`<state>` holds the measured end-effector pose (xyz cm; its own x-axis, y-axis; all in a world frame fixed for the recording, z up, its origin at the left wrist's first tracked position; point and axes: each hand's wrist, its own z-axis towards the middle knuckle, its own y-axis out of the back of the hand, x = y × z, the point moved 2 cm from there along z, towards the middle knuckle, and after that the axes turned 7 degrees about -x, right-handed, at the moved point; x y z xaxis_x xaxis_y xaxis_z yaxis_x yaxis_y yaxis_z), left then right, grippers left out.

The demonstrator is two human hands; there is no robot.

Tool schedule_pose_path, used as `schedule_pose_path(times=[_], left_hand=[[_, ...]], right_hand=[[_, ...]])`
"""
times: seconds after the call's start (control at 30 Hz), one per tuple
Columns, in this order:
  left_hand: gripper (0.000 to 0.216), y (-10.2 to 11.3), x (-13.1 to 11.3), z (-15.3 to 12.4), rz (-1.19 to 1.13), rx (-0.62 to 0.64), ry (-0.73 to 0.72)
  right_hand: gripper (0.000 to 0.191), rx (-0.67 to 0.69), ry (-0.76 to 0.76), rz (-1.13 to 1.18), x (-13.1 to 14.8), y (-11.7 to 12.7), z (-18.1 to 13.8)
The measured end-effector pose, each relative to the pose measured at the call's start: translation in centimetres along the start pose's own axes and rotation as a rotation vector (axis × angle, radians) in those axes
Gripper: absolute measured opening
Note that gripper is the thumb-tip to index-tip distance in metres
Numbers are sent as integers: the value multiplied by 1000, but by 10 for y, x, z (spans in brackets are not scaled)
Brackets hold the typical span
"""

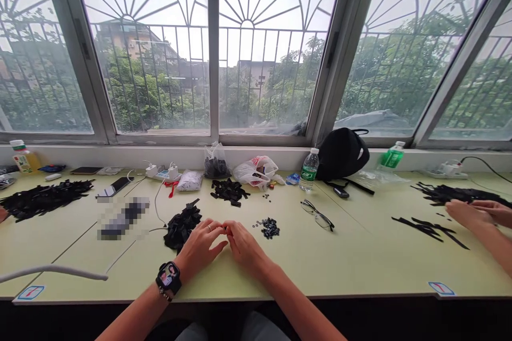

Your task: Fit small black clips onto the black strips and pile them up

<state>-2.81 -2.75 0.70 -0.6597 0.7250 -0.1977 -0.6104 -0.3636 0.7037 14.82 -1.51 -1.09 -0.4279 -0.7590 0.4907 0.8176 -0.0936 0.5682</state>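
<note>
Both hands meet over a small dark piece, black strips on one side and rings on the other

In the head view, the left hand [202,245], with a watch [168,276] on its wrist, and the right hand [245,248] come together just above a pale green table [340,272]. Their fingertips meet around a small dark piece [225,229], mostly hidden by the fingers. Both hands have bent fingers, and the left thumb stands apart from its forefinger; I cannot tell which hand grips the piece, or whether both do.

Just beside the left hand lies a heap of black strips [182,226]. Near the right hand, on its other side, is a pile of black rings [270,228], with a few loose ones at its edge. Farther back, a second heap of black pieces [229,192] lies in front of a clear bag [216,162] and a white plastic bag [256,173].

To the right are a pair of glasses [318,216], a water bottle [309,170] standing upright and a black bag [342,154] against the window ledge. At the far right, a co-worker's hands [472,216] are close together beside another heap of strips [452,192]; whether they hold anything is unclear. More strips [424,229] lie loose near them.
</note>
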Motion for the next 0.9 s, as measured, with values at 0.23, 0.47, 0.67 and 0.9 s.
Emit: schedule_pose_path(times=[0.23,0.47,0.67,0.9], left_hand=[[14,-3,1,-1,-61,-16,14],[9,-5,4,-2,-59,-26,46],[21,-2,6,-2,-109,-75,75],[16,-2,10,-3,-131,-135,123]], right_hand=[[37,55,-63,119,4,2,1],[43,-22,-76,99,-7,1,0],[34,-133,-100,103,-2,8,3],[11,-62,-105,14,-1,7,3]])
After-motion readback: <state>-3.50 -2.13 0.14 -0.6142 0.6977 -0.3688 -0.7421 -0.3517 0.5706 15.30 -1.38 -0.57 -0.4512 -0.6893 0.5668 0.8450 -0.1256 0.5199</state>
